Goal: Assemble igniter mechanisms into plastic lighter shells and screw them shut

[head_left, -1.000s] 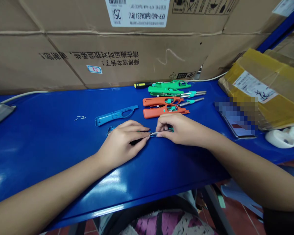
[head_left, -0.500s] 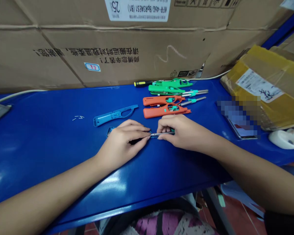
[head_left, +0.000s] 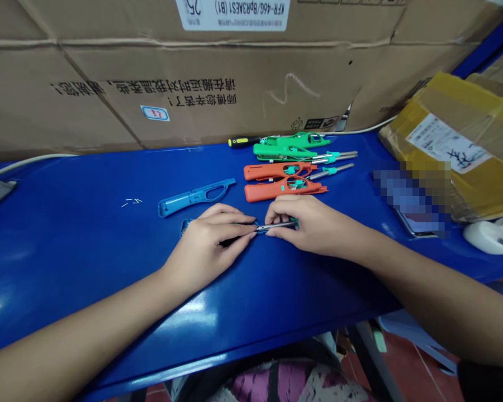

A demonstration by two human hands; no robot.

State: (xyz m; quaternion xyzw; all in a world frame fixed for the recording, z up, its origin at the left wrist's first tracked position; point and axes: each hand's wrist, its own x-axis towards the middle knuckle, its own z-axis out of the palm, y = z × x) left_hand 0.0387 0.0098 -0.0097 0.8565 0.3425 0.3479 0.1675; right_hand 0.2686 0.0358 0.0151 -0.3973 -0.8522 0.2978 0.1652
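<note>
Left hand (head_left: 209,237): fingers holding blue casing (head_left: 185,225)
Right hand (head_left: 305,223): fingers pinching metal tube (head_left: 276,225)
Blue half-shell (head_left: 188,198): left of orange shells (head_left: 263,192)

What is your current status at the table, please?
Left hand holding blue casing, mostly hidden. Right hand pinching metal tube. Orange casings close beyond right hand.

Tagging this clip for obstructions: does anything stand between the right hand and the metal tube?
Nothing visible does: the right hand touches the metal tube. The nearer orange casing lies just beyond that hand, not between them. Whatever the left hand covers at the tube's other end cannot be seen.
</note>
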